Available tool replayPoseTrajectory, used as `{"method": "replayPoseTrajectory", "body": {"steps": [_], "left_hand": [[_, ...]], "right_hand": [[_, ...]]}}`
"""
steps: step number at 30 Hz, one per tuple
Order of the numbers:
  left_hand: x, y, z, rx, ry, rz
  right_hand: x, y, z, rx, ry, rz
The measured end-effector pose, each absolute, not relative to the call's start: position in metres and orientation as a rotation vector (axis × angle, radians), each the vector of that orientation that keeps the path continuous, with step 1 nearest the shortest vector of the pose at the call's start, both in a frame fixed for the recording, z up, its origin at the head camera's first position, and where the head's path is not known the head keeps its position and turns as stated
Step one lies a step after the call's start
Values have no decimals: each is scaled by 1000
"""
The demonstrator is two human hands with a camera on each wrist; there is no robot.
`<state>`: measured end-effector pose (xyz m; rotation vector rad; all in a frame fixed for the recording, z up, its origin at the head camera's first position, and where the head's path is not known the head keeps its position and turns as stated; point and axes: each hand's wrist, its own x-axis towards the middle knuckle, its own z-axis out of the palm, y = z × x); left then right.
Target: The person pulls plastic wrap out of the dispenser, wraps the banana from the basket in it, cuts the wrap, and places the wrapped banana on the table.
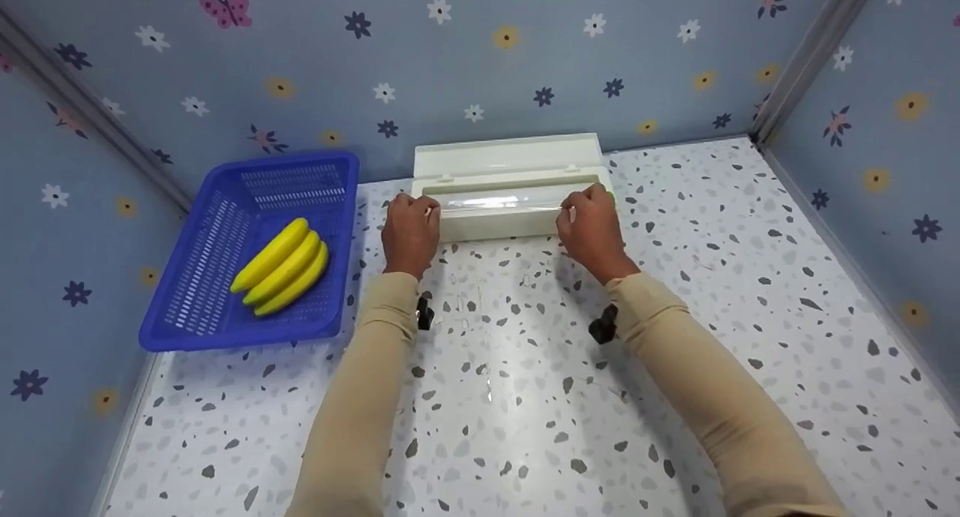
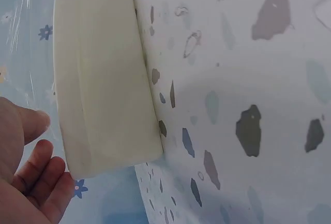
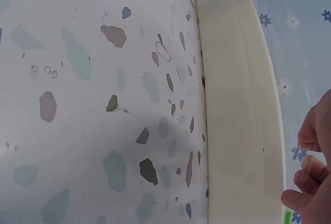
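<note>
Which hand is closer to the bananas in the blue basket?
Left. The left hand is at the near-basket end of the white box, just right of the bananas; the right hand is at the box's far end, further right.

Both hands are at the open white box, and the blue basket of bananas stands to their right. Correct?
No: the head view shows the blue basket of bananas to their left. The left hand and right hand are at the open white box.

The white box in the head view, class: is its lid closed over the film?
No, the lid is folded back open, leaving clear film visible between the left hand and right hand.
</note>
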<state>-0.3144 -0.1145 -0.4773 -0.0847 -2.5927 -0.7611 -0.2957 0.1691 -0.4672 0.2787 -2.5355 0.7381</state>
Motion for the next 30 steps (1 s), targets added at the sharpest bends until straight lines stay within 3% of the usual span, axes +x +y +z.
{"method": "replayPoseTrajectory", "body": {"steps": [30], "left_hand": [[-308,-107,-467,-38,-2717,-818]], "right_hand": [[-299,180,-494,239,-2402,674]]}}
